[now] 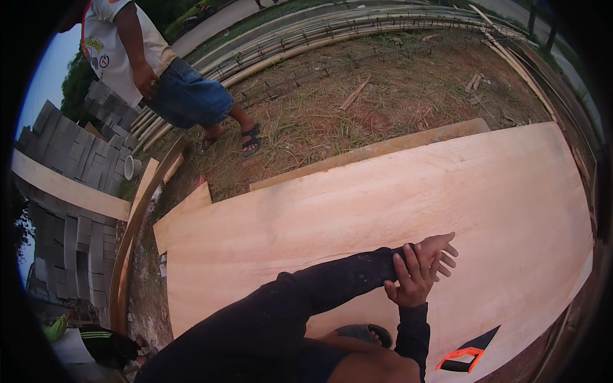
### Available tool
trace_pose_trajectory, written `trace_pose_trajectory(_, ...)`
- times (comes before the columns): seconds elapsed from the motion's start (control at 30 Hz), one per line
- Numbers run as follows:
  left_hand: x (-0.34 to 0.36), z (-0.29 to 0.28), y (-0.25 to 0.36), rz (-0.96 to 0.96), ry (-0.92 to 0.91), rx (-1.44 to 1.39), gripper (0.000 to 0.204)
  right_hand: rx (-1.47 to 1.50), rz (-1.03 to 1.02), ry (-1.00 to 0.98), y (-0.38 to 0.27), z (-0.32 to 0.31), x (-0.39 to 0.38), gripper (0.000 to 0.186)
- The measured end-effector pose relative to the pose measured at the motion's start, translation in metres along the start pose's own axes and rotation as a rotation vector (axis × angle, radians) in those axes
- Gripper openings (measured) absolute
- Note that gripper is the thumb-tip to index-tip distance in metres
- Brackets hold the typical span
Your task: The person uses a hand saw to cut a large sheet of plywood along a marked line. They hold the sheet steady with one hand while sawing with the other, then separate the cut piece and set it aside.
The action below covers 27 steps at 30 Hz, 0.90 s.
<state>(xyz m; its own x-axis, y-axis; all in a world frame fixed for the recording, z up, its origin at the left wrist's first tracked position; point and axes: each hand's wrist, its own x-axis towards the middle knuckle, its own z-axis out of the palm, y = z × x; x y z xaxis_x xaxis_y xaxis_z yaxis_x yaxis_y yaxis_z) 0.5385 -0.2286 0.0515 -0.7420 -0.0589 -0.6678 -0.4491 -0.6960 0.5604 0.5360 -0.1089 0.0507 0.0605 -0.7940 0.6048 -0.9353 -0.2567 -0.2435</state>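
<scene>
A large sheet of plywood point(306, 210) lies flat in front of me. Over it my left arm, in a black sleeve point(287, 300), reaches out. My left hand point(439, 247) is open, its fingers spread and holding nothing. At the left wrist, my right hand point(412, 277) has its fingers closed round the sleeve's cuff. A handsaw point(461, 359) with an orange and black handle rests on the plywood at lower right, apart from both hands. My knee and one shoe point(381, 335) show below my arms.
A person in denim shorts point(191, 96) stands at the far left. Grey blocks point(76, 147) are stacked along the left, near a white bucket point(133, 168). Long poles point(287, 60) lie at the back. Another person point(105, 345) is at lower left. A board point(370, 153) edges the plywood.
</scene>
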Motion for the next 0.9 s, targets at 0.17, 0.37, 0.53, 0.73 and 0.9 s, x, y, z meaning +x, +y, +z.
trace_pose_trajectory(0.17,-0.054,-0.052,-0.046,0.075,-0.218,-0.533,0.071,0.005,0.894,0.083,0.026,-0.015,-0.056,0.045)
trace_pose_trajectory(0.37,-0.027,-0.004,-0.064,-0.147,-0.643,-0.577,0.086,-0.046,0.442,-0.06,-0.041,-0.025,-0.022,0.06)
trace_pose_trajectory(0.53,-0.013,0.014,-0.05,0.087,-0.07,-0.437,0.074,-0.301,0.998,0.205,-0.016,-0.066,-0.116,0.037)
trace_pose_trajectory(0.73,0.042,0.108,-0.085,0.28,-0.1,0.317,0.048,-0.728,1.347,0.621,-0.057,-0.129,-0.187,0.044)
trace_pose_trajectory(0.9,0.088,0.15,-0.127,0.537,-0.23,0.721,0.034,-0.43,1.7,0.978,-0.068,-0.146,-0.195,0.056)
